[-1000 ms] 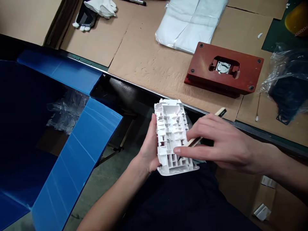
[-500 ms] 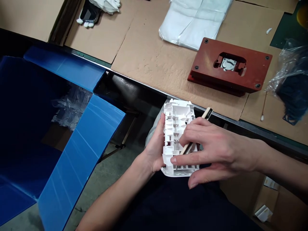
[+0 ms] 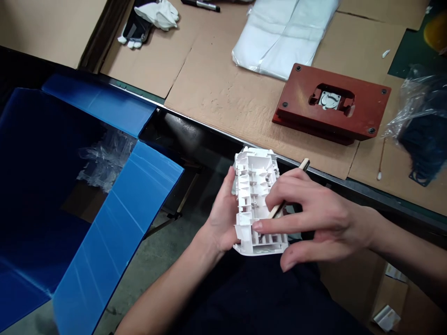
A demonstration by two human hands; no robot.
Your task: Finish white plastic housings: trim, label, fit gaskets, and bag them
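My left hand (image 3: 223, 221) is closed around the left edge of a white plastic housing (image 3: 256, 186), a ribbed shell with many small compartments facing up. It is held over my lap, just off the table edge. My right hand (image 3: 314, 218) grips a slim tan-and-black stick-like tool (image 3: 278, 210) slanting across the housing. One end sticks out above the knuckles; the lower tip is hard to see among the ribs. A finger of the same hand touches the lower part of the housing, and the thumb stays apart from it.
A dark red fixture block (image 3: 331, 104) with a metal insert sits on the cardboard-covered table, near a white wrapped bundle (image 3: 279, 37). A cotton swab (image 3: 380, 163) and a plastic bag (image 3: 419, 121) lie to the right. A blue box (image 3: 115, 237) stands open at left.
The right hand and tool have shifted slightly right on the housing. The table has slid a little down in view, and a black marker now shows at the top.
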